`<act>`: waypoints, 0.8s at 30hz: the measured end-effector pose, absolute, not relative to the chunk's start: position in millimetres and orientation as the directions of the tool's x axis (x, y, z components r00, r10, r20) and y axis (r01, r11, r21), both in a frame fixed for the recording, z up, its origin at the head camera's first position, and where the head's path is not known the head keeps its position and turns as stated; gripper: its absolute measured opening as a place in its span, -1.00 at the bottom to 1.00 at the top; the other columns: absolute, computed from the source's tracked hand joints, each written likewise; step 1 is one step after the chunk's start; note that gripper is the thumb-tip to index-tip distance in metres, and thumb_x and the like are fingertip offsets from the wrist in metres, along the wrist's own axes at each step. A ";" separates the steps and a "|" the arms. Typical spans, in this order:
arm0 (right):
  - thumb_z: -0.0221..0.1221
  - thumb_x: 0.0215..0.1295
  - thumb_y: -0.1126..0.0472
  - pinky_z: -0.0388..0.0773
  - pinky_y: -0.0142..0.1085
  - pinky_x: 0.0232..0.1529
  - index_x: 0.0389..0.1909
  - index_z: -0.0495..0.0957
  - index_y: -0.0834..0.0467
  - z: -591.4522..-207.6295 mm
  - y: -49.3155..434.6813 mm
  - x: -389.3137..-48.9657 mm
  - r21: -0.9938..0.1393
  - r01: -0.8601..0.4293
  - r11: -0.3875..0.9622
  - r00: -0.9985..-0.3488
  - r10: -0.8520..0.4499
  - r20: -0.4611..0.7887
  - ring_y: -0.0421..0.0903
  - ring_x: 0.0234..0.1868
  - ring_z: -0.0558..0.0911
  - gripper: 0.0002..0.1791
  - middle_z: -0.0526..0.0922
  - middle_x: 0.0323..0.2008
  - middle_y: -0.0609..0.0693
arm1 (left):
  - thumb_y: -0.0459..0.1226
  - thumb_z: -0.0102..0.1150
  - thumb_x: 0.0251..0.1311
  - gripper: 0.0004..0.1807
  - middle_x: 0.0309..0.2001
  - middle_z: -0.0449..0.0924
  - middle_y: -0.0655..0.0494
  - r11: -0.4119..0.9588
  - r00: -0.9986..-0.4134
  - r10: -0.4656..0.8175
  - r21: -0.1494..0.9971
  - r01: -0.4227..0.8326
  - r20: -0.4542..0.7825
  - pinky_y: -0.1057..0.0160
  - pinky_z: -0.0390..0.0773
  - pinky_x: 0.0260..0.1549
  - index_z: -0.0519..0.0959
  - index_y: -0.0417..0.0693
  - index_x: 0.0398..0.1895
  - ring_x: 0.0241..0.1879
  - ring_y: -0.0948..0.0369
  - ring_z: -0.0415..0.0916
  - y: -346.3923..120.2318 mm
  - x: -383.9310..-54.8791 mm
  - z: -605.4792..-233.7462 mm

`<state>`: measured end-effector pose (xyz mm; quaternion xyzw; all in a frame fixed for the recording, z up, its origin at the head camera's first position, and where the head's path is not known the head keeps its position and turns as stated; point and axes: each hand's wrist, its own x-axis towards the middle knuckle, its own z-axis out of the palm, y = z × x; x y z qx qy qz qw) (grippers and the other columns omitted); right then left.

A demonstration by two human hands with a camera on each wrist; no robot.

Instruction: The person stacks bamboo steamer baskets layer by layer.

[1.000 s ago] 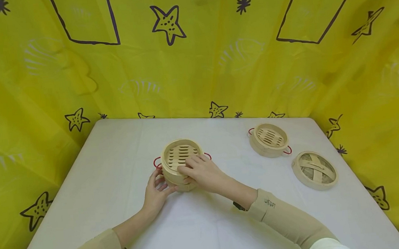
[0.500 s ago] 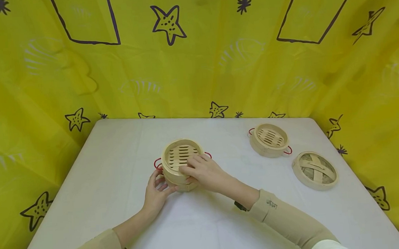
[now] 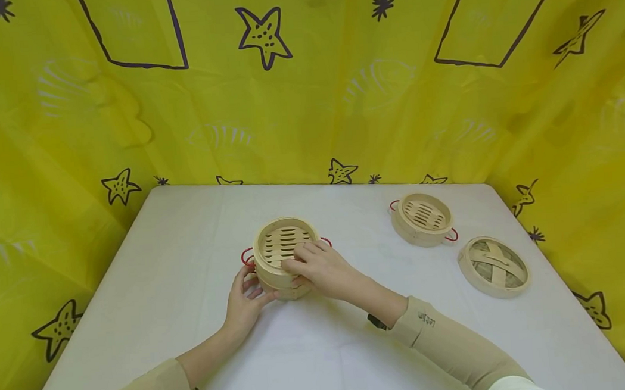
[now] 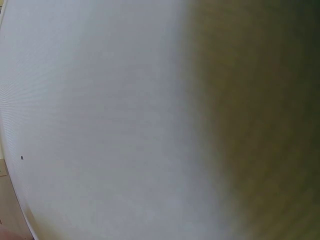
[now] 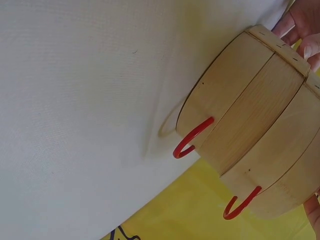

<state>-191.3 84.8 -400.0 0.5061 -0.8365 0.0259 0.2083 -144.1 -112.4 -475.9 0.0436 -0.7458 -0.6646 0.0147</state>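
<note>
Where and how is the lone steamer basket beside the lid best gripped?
Probably grip the steamer basket by its near wall, right hand coming from the person's side, thumb inside: it stands upright and open-topped, its slatted floor recessed, and its red handles jut far left and near right.

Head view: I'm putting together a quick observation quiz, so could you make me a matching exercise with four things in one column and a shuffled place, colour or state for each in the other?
Things:
1. steamer stack
2. lone steamer
3. lid
4. backdrop

Descriptions:
A. topped by crossed strips
B. yellow, with starfish drawings
C. held between the left hand and right hand
D. slatted inside, untouched by either hand

Right pairs: 1-C, 2-D, 3-A, 4-B
</note>
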 end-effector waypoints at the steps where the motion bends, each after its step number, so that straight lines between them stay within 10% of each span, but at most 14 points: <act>1: 0.25 -0.02 -0.03 0.41 -0.28 -0.13 -0.15 0.43 -0.04 -400.1 84.9 -191.5 0.165 -0.859 0.485 -0.399 -0.836 0.377 -0.11 -0.21 0.43 -0.60 0.42 -0.32 -0.10 | -0.39 0.41 -0.16 -0.11 0.18 0.18 -0.14 0.113 -0.996 -0.084 0.993 -0.046 -0.036 0.09 0.42 0.13 0.14 -0.13 0.28 0.13 -0.04 0.26 -112.3 -144.2 -475.7; 24: 0.19 0.08 -0.18 0.35 -0.10 0.13 0.05 0.46 0.05 -378.9 113.6 -205.9 0.056 -0.829 0.557 -0.493 -0.774 0.397 -0.07 0.02 0.44 -0.43 0.49 -0.07 -0.02 | -0.43 0.42 -0.19 -0.12 0.17 0.20 -0.14 0.104 -0.994 -0.098 0.993 -0.049 -0.039 0.14 0.43 0.13 0.16 -0.19 0.25 0.13 -0.03 0.26 -112.3 -145.0 -474.7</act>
